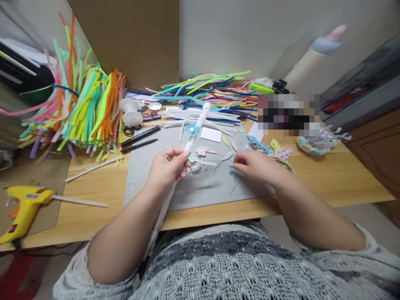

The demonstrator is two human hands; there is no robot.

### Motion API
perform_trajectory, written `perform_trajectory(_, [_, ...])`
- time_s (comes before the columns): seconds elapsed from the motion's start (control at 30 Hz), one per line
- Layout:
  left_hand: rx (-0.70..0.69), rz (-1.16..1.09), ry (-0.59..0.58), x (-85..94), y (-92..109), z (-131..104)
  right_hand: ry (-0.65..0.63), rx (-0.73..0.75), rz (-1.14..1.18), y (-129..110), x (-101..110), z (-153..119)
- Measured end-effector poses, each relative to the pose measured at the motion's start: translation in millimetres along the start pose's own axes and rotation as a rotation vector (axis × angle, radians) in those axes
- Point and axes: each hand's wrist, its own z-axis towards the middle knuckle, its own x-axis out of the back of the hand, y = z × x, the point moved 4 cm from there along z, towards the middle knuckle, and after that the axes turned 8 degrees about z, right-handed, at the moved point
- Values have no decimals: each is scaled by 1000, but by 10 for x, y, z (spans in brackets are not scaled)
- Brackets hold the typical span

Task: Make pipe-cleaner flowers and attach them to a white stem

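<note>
My left hand [171,163] pinches the lower end of a white wrapped stem [203,116], which tilts up and to the right. A blue flower with a white centre [191,129] sits on the stem. My right hand [250,164] has its fingertips closed on a small blue piece [231,168] with a thin wire hanging down. Between the hands lie a pink flower [201,151], a purple flower [195,167] and a green flower [192,158], partly hidden by my left fingers. A grey-white leaf shape [227,156] is beside my right fingertips.
Bundled coloured pipe cleaners [96,108] stand at the left, with more along the back [218,89]. A yellow glue gun [26,204] is at front left. Black pens [140,136], scissors [128,131] and a wire spool [131,112] lie beside the grey mat [200,196]. A braided piece [317,141] sits at right.
</note>
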Motion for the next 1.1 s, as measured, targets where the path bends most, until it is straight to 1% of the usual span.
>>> perform_trajectory(0.03, [2,-1,0,-5,-6,1,-14,-27,4,30,-67,-20])
perform_trajectory(0.1, [2,-3,-3,-15,-15,2,7,-66,10,56,-172,-58])
perform_trajectory(0.2, [1,-2,-4,-27,-25,0,43,-54,45,43,-266,-87])
perform_trajectory(0.33, [7,4,16,-35,-49,-5,65,-5,102,23,-297,-91])
perform_trajectory(0.4, [15,7,20,-40,-70,0,55,-2,196,16,-274,-92])
perform_trajectory(0.47, [26,7,31,-41,-98,13,51,39,396,-29,-205,-98])
perform_trajectory(0.57, [43,-13,57,-34,-138,42,68,116,816,-178,-20,-106])
perform_trajectory(0.67, [64,-61,48,-33,-165,65,70,182,1194,-423,138,-66])
perform_trajectory(0.73, [78,-100,19,-38,-173,76,19,225,1319,-627,154,8])
perform_trajectory(0.8, [94,-136,-16,-43,-182,85,-25,271,1351,-817,103,111])
perform_trajectory(0.9, [109,-175,-60,-50,-197,94,34,305,1335,-979,-22,272])
perform_trajectory(1.0, [112,-197,-90,-56,-207,92,138,320,1301,-1010,-126,372])
perform_trajectory(1.1, [138,-226,-109,-65,-215,81,183,331,1269,-983,-189,407])
